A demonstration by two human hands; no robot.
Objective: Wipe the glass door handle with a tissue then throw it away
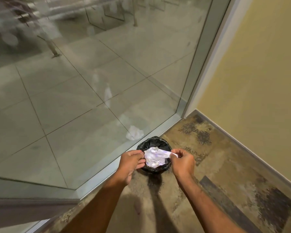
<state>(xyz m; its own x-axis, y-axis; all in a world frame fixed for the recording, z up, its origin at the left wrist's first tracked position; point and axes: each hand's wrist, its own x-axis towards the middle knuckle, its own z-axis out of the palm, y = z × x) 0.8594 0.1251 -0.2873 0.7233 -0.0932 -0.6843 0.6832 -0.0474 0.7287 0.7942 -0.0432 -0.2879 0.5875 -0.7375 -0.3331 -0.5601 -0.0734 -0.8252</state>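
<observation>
Tissue (154, 156): white, crumpled, stretched thin above round black-lined bin (142, 146). Left hand (130, 163) and right hand (182, 163) each pinch one edge.

Crumpled paper tissue (154, 156); glossy black plastic bin liner (147, 144).

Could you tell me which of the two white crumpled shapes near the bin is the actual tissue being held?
The tissue stretched between the left hand and right hand, over the black-lined bin. The fainter shape is on the glass, untouched, apparently a reflection.
</observation>
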